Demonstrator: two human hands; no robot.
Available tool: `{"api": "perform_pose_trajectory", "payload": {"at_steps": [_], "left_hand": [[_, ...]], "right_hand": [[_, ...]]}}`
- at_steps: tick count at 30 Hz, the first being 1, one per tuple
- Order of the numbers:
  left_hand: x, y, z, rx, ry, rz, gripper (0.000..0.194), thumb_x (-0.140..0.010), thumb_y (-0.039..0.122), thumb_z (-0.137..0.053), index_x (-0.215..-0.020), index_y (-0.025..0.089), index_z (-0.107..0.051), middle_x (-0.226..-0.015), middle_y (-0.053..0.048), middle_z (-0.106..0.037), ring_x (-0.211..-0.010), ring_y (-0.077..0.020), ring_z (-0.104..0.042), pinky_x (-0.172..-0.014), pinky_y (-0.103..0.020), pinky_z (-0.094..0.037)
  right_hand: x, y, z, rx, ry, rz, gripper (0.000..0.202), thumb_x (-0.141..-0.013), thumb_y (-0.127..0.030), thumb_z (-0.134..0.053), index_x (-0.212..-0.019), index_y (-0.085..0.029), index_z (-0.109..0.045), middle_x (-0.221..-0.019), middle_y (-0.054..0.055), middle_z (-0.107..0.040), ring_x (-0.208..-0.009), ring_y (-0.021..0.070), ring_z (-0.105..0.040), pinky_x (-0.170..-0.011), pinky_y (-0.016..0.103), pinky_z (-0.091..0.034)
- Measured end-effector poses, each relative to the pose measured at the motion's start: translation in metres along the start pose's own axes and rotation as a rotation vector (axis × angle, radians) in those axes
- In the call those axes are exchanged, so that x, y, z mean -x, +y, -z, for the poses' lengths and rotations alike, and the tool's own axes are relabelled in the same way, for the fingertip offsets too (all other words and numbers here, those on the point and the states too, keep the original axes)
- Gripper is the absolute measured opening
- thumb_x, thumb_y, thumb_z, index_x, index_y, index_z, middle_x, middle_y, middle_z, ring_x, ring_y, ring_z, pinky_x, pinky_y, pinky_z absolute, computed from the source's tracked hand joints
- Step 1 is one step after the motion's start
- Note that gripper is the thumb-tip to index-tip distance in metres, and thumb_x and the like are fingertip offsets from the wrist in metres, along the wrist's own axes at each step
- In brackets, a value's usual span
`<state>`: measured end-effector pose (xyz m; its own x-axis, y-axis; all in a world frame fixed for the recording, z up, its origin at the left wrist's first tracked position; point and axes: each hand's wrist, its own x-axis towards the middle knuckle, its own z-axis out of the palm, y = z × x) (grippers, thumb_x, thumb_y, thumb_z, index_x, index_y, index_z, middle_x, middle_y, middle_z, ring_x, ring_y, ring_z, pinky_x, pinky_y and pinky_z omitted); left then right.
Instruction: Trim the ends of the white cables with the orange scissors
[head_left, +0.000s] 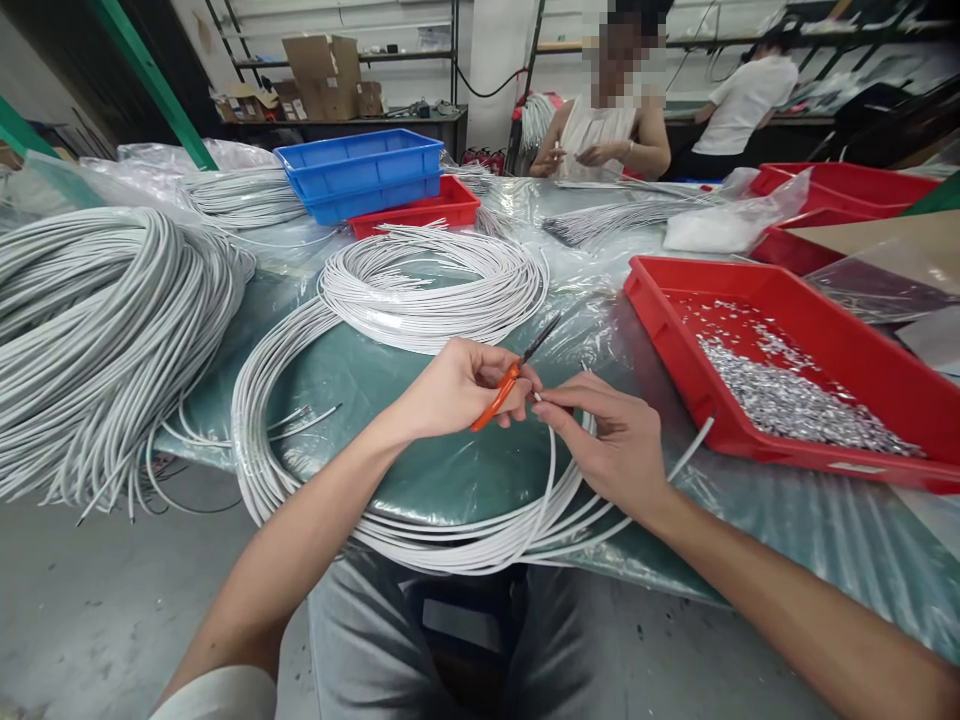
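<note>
Orange-handled scissors [496, 398] are held in my left hand [471, 388], their dark blades pointing up and to the right. My right hand [616, 435] pinches the end of a white cable [553, 455] just right of the left fingertips, and the two hands nearly touch. Below the hands, a large loose coil of white cable [255, 420] curves across the table's front edge. A second, tighter coil [435, 290] lies behind it. To the right stands a red tray [765, 450] with many small silvery pieces [802, 395] in it.
A big bundle of white cables [97, 350] hangs over the table's left edge. Stacked blue trays [360, 165] rest on a red tray [450, 205] at the back. More red trays [847, 185] stand back right. Across the table is a person [604, 140]; another person [742, 105] is further back.
</note>
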<state>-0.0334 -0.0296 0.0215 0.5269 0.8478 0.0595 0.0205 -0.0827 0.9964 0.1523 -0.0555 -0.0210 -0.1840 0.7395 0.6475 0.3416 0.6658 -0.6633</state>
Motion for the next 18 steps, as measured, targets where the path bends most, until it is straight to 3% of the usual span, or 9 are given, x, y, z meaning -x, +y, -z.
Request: {"api": "perform_pose_trajectory", "payload": {"at_steps": [8,18], "left_hand": [[0.0035,-0.001,0.001,-0.12,-0.011,-0.041,0.016,-0.074,0.013,-0.063,-0.088,0.008,-0.07,-0.064,-0.001,-0.062,-0.057,-0.0066,-0.056,-0.055,-0.017,-0.047],[0.0024,-0.0038,0.0008,-0.21,0.005,-0.063,0.008,-0.07,0.012,-0.059,-0.075,0.01,-0.064,-0.06,0.002,-0.055,-0.055,-0.0051,-0.047,-0.05,-0.016,-0.038]], "right_hand": [[-0.0007,-0.0024,0.0017,0.061,-0.005,0.007,0.009,-0.083,-0.015,-0.068,-0.08,-0.022,-0.074,-0.068,0.002,-0.069,-0.061,0.016,-0.056,-0.061,0.034,-0.046],[-0.0022,-0.0028,0.0043,0.269,-0.043,0.148,0.011,-0.086,-0.018,-0.066,-0.08,-0.022,-0.074,-0.068,0.003,-0.07,-0.063,0.0173,-0.056,-0.065,0.035,-0.043]]}}
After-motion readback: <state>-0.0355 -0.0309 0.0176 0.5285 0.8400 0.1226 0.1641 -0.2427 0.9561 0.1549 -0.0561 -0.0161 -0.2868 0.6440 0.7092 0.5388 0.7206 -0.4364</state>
